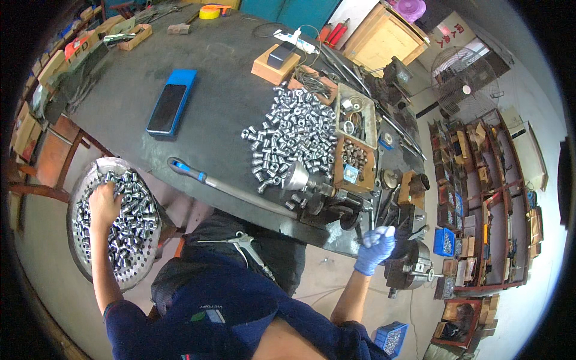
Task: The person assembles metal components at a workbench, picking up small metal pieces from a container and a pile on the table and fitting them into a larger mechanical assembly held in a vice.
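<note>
Our left hand (105, 207) is down in the parts (133, 207); can't tell if it's grabbed any. Tray (126, 282)'s probably beside us for easy reach. Gloved right hand (377, 247)'s balled up, nothing showing.

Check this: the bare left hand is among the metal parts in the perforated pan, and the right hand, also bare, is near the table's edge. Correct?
No, the right hand isn't bare: it wears a blue glove, as the head view shows. It is near the edge of the table, and the bare left hand is among the metal parts in the perforated pan.
</note>
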{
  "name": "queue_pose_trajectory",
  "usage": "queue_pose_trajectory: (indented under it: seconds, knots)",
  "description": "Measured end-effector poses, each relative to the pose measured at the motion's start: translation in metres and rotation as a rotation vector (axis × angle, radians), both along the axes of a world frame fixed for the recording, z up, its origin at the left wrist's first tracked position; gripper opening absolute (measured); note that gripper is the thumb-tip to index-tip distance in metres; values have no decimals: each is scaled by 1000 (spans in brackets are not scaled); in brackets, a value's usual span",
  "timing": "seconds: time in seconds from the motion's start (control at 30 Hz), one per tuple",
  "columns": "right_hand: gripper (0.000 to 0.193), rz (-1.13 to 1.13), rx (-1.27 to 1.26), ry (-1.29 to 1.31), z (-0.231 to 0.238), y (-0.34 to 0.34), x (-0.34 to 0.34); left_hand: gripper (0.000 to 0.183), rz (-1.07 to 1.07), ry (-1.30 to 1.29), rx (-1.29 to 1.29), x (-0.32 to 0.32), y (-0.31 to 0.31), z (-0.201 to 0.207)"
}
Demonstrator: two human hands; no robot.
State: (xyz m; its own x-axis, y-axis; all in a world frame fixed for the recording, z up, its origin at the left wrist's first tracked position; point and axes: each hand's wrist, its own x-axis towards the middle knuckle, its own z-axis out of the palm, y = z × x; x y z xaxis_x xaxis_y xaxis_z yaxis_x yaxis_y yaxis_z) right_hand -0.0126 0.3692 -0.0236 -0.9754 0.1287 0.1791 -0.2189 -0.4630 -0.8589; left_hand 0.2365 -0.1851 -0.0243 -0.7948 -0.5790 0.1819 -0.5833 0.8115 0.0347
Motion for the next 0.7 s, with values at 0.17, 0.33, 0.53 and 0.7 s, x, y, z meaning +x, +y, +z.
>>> queue_pose_trajectory:
  seconds: [0.17, 0.33, 0.53, 0.7]
  knots:
    - [18, -102, -83, -281, -42, -18, -33, 30, -367, 405, 459, -135, 56, 7]
    - [17, -180, -41, -248, -49, -31, -66, 38, -339, 264, 531, -286, 101, -20]
    - [20, 28, -138, -289, -52, -15, -47, 27, -328, 213, 448, -317, 110, -56]
    - [18, 20, -176, -291, -54, -11, -39, 19, -581, 135, 334, -280, 114, -36]
